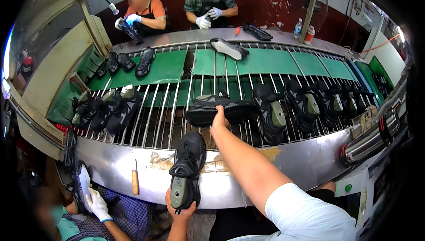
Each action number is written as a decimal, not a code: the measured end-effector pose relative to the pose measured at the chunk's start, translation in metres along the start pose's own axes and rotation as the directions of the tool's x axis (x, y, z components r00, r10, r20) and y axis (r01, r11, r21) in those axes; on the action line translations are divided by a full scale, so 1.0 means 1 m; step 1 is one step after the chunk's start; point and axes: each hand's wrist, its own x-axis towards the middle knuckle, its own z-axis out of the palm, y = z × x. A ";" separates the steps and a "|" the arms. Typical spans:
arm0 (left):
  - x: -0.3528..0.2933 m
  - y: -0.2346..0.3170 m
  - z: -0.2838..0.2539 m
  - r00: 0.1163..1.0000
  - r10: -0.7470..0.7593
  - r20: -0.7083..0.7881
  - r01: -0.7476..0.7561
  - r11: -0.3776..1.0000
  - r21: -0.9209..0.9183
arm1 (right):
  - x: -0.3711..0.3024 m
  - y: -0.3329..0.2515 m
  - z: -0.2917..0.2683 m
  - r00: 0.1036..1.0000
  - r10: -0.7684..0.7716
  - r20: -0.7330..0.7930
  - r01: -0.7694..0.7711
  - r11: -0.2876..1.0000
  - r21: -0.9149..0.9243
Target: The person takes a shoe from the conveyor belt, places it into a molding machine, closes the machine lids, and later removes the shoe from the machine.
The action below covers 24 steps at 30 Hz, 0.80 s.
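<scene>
My left hand is closed round the heel of a black shoe, whose toe points away over the steel edge of the bench. An olive-green shoe last fills that shoe's opening. Farther out, my right hand grips a second black shoe above the metal bars, its dark sole turned toward me and its toe hard to tell. My right arm reaches across the bench front to it.
Black shoes on lasts stand along the bar rack, left and right. A wooden-handled tool lies on the steel edge. A gloved co-worker's hand holds a shoe at lower left. Two people work across the bench; a metal cylinder sits at right.
</scene>
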 end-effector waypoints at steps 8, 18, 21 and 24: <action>0.022 0.082 -0.020 0.983 -0.180 0.021 0.181 0.968 -0.175 | 0.016 -0.031 -0.061 0.725 0.161 0.669 -0.204 0.979 -0.014; 0.045 0.072 -0.047 0.929 -0.340 0.146 0.369 0.870 -0.327 | -0.026 -0.085 -0.133 0.423 0.081 0.903 -0.350 0.933 0.080; 0.060 0.065 -0.062 0.889 -0.419 0.185 0.448 0.713 -0.539 | -0.039 -0.096 -0.192 0.253 -0.082 0.964 -0.295 0.942 0.158; 0.069 0.061 -0.068 0.869 -0.415 0.269 0.454 0.457 -0.765 | -0.056 -0.108 -0.277 0.352 -0.162 0.922 -0.308 0.910 0.278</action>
